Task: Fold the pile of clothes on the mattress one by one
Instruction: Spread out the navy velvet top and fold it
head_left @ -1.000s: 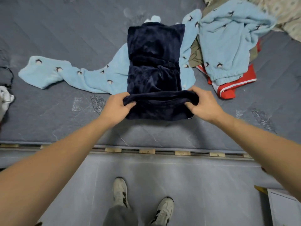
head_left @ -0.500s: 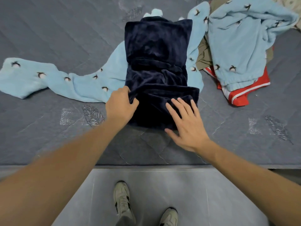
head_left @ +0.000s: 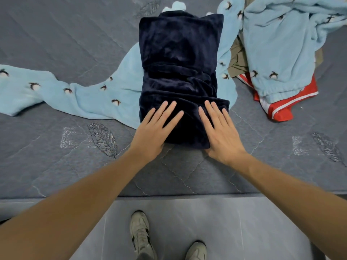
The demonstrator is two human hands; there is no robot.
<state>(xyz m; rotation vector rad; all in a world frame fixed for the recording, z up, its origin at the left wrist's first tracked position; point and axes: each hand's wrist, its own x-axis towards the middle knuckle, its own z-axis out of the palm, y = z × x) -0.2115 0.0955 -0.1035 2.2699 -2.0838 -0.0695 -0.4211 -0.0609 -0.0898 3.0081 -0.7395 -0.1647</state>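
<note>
A dark navy plush garment lies folded into a long narrow rectangle in the middle of the grey quilted mattress. Its near end is doubled over. My left hand lies flat on the left of that near fold, fingers straight. Flat on the right of the fold is my right hand, fingers spread. A light blue printed fleece piece lies underneath and stretches out to the left. At the back right, the pile holds another light blue fleece garment, a red one with white stripes and an olive one.
The mattress edge runs across just in front of me. Below it is grey floor with my two shoes.
One second ago both hands gripped the navy garment's near end. They folded it over and let go, the right first. Both now press flat on the fold.
</note>
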